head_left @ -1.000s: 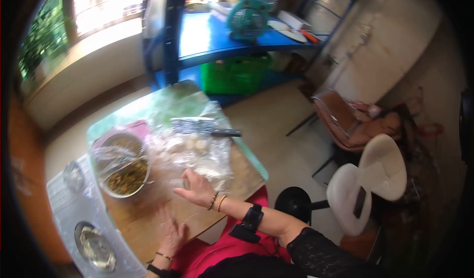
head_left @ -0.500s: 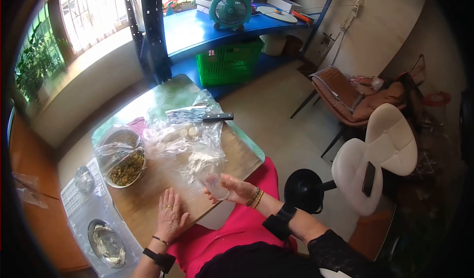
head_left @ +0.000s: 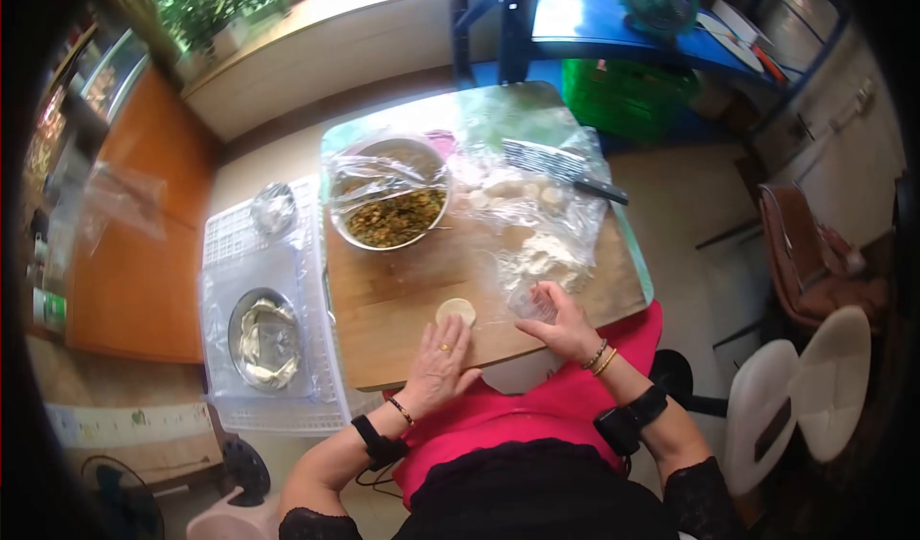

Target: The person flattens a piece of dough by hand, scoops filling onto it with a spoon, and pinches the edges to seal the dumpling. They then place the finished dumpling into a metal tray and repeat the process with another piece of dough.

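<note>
Starting ahead of the left hand (head_left: pixel 439 363) and slightly left of it: a bowl (head_left: pixel 374 244) of chopped filling (head_left: pixel 398 219), half under clear plastic (head_left: pixel 381 187). Next, nearer in: left hand laid flat, fingers out straight, tips on the near edge of a dough round (head_left: pixel 456 310) on the tabletop (head_left: pixel 388 296). Lying just ahead of the left palm, then, off to the left of the right hand (head_left: pixel 563 327), and clearly nearer the left one. No long axis here: roughly circular, pale cream, thin by the look, partly hidden by fingertips. Across a gap to the right: right hand curled around a clear cup (head_left: pixel 529 303), loose flour (head_left: pixel 546 257) just beyond.
</note>
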Demonstrator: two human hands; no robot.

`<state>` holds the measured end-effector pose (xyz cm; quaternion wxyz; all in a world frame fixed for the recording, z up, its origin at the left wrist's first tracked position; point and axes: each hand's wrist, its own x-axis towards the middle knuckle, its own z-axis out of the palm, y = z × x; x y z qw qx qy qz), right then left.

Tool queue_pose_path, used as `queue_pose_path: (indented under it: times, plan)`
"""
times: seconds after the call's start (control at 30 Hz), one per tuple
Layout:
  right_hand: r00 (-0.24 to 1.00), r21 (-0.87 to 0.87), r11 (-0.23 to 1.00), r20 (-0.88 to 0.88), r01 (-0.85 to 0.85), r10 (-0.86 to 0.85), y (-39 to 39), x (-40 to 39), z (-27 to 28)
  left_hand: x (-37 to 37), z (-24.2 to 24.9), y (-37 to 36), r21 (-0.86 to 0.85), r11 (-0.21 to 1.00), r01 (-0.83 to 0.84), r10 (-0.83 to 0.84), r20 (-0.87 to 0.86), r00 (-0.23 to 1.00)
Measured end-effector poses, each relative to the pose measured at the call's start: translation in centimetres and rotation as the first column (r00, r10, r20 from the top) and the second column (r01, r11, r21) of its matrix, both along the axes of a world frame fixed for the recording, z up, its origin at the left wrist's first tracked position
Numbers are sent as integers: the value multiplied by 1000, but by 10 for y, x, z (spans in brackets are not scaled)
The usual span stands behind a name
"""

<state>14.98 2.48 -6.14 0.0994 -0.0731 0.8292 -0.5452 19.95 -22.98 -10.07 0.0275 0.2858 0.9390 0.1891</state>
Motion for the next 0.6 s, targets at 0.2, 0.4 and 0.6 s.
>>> queue_pose_path:
  times: [0.2, 0.4, 0.6]
  plan:
    - [900, 303, 946, -370, -118, 231, -53, -24, 1, 10, 7, 4, 8, 999, -32, 31, 67, 997]
    - [819, 581, 802, -387, -140, 424, -106, -29, -41, 13, 2, 3, 51, 997, -61, 53, 134, 990]
    - [853, 520, 850, -406, -80, 329, -96, -66, -46, 6, 11, 1, 66, 992, -109, 98, 152, 983]
